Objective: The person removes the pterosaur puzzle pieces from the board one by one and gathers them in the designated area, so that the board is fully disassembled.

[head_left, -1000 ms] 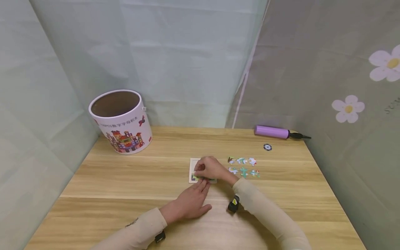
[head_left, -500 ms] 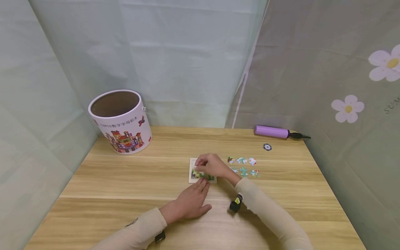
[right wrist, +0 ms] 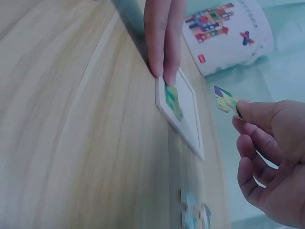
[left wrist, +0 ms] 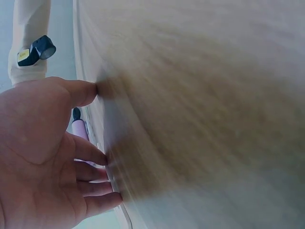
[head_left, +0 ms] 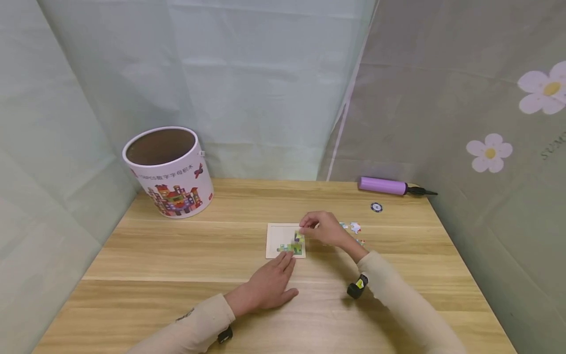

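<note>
Counter (head_left: 177,260) pale wood, visible grain, smooth satin finish; puzzle tray (head_left: 276,233) matt white card; puzzle piece (right wrist: 226,101) printed card, slight sheen; tub (head_left: 170,172) glossy printed paperboard, brown matt inside; pump (head_left: 382,185) smooth lilac plastic; backdrop (head_left: 265,88) thin creased cloth, matt

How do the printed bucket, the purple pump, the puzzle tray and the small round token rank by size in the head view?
Largest to smallest as they look:
1. printed bucket
2. purple pump
3. puzzle tray
4. small round token
The pump and tray look close; the pump is longer but slimmer and lies farther off, so that pair is unsure.
</note>
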{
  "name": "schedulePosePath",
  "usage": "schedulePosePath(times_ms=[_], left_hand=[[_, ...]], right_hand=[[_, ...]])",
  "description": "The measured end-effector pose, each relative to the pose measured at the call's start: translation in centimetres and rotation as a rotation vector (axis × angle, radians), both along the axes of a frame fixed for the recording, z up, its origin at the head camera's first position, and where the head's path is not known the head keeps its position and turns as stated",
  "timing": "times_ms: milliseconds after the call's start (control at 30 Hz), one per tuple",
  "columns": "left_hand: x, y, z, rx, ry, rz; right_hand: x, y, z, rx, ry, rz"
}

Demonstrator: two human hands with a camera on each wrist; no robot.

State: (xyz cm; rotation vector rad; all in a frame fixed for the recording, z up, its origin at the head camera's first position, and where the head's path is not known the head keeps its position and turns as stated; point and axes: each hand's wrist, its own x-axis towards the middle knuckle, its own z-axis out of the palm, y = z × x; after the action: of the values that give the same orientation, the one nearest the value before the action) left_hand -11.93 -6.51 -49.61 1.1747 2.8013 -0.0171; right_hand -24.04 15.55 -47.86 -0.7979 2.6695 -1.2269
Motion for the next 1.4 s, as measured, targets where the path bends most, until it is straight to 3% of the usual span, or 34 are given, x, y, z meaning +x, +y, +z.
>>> schedulePosePath(times_ms=[333,733,1133,1400], left_hand=[[0.0,-0.1,0.1,-0.004,0.036,-0.017],[0.1,-0.1,0.0,-0.005,0.088,-0.014],[0.1,-0.1,-0.4,0.049,0.085,0.009],[0.3,0.0,-0.3,0.035,0.071,0.026]], right_hand=[[1.7,3.6,0.4,0.029,0.033,-0.051],[3.3,7.0,-0.6,0.05,0.011,-0.096],[4.4,7.8,-1.7,0.043,0.015,-0.072],[4.5,7.6,-2.5,0.041,0.005,-0.056]])
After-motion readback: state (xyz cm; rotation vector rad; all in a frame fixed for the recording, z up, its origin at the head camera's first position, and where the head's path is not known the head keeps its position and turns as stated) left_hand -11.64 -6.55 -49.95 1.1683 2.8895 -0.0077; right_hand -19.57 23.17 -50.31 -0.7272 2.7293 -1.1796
